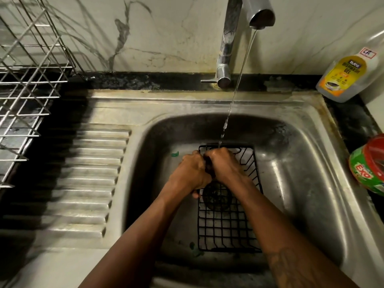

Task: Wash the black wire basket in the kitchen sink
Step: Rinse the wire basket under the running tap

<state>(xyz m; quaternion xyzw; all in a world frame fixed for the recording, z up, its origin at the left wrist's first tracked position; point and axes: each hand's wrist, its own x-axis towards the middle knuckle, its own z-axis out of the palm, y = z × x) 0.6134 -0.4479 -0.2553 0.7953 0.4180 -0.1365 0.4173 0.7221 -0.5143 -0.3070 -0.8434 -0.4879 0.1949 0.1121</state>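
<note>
"Steel sink point(305, 163), tap point(227, 48) running. Where's the black wire basket point(226, 231)?"

"Flat on the sink floor, over the drain. Left hand point(191, 173) and right hand point(225, 165) meet at its far left rim, fingers curled tight round the wire."

"Handling?"

"Probably light, stiff, slick when wet. Grip the thick rim."

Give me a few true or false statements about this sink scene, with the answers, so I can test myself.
1. Water is running from the tap. True.
2. The black wire basket sits on the draining board. False: it lies in the sink basin.
3. The left hand and the right hand are close together at the basket's left side. True.
4. The dishwash gel bottle stands left of the tap. False: it stands to the right of it, on the counter.
</note>
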